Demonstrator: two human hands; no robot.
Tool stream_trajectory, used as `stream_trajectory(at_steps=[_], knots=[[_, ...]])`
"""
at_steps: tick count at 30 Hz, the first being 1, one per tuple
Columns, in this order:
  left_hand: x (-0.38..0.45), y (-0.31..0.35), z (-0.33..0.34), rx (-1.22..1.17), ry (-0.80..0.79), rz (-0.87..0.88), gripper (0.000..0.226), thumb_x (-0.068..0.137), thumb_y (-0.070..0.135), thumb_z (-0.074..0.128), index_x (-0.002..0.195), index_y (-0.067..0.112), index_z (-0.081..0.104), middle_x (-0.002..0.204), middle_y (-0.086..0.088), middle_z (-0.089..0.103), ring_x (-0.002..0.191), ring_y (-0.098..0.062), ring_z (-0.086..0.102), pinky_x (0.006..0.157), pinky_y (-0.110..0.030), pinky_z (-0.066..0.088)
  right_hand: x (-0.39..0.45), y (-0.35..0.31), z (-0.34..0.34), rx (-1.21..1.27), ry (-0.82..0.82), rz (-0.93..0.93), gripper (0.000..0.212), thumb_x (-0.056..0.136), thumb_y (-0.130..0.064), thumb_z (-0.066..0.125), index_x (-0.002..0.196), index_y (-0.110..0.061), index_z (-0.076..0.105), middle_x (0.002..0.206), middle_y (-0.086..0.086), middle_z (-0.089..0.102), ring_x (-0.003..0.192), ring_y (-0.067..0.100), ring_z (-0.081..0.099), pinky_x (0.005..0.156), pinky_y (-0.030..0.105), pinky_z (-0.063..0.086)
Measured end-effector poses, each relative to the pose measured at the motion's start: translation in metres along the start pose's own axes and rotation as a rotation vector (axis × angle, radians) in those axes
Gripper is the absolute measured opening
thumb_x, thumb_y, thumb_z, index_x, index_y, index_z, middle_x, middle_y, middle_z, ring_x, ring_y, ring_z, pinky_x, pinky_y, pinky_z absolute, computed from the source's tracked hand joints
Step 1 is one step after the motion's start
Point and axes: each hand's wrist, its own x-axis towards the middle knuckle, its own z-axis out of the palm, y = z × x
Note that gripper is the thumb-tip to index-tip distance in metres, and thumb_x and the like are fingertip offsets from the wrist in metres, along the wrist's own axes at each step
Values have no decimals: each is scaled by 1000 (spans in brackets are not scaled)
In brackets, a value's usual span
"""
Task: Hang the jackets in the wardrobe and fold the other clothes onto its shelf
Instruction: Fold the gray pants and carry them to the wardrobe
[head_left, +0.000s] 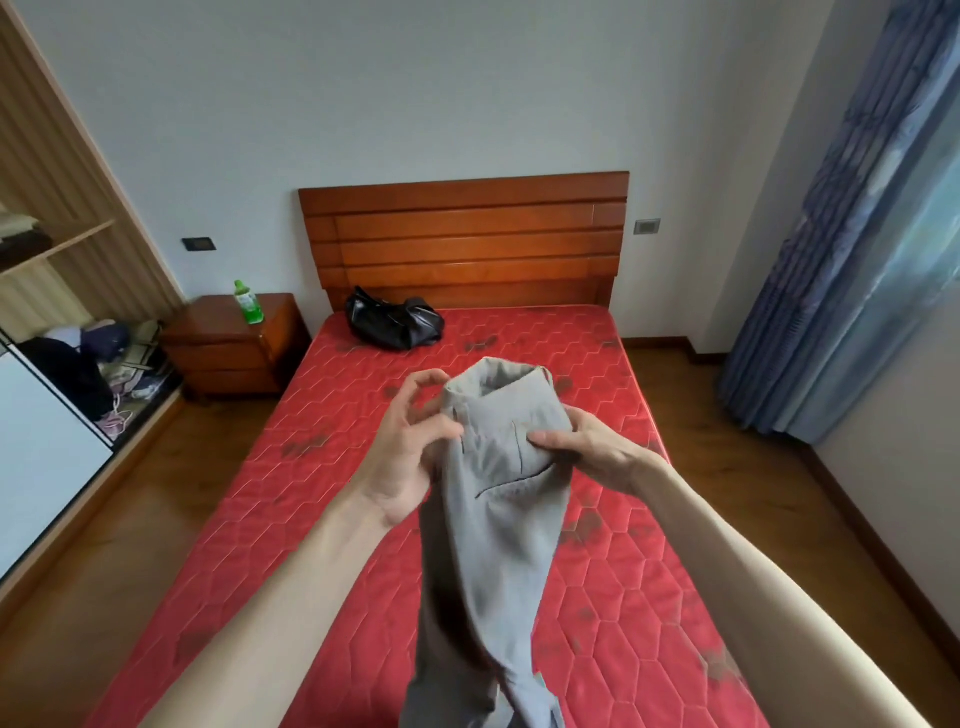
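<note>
Grey trousers (488, 519) hang in the air over the red mattress (623, 597), waistband up and legs trailing down out of the bottom of the view. My right hand (587, 449) grips the waistband's right side near the back pocket. My left hand (410, 447) pinches the waistband's left edge, upper fingers curled loosely above the cloth. A black jacket (392, 322) lies crumpled on the mattress near the headboard. The open wardrobe (57, 244) stands at the left, with folded clothes on its shelf.
A wooden nightstand (228, 345) with a green bottle (248, 302) sits between the wardrobe and the bed. Loose clothes and bags are piled on the wardrobe floor (111, 364). Blue curtains (852, 234) cover the right wall. Wooden floor runs along both sides of the bed.
</note>
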Motion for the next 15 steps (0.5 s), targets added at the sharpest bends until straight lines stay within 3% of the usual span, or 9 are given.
stream_trajectory(at_steps=[2,6,8,10,13,15], knots=[[7,6,-7,-51,100,-20,48,69,-1,65,110,24,61,100,-4,65,84,-17,64,76,-29,52,-2,-8,7,27,61,-7,47,85,-22,85,126,-6,69,123,12,75,118,31,70,105,42,55],[14,7,-19,140,162,-17,44,75,17,79,115,22,63,114,-12,71,101,-24,68,91,-39,54,-4,-20,22,115,260,-134,26,88,-17,81,110,-4,76,110,14,78,106,32,74,93,40,61],[11,2,-20,417,91,18,52,79,19,85,124,25,58,124,-7,71,114,-16,69,101,-39,53,-3,-26,28,88,372,-209,24,88,-18,82,105,-3,76,104,12,79,102,31,75,88,38,62],[11,-3,-19,690,87,92,54,84,9,83,126,29,54,122,5,70,112,0,65,102,-34,51,-7,-34,33,33,464,-275,21,89,-20,82,100,-4,77,98,9,80,96,26,76,82,35,62],[14,7,-14,697,125,188,44,92,3,75,124,28,59,121,6,72,114,-2,66,108,-43,52,-17,-47,32,-28,521,-375,24,87,-27,83,102,-10,76,100,7,80,97,23,76,85,40,63],[17,23,-2,683,85,248,37,95,5,72,124,24,60,121,4,72,116,-6,67,108,-44,52,-23,-58,18,-27,475,-451,35,85,-34,85,115,-19,73,112,4,78,106,22,74,92,39,60]])
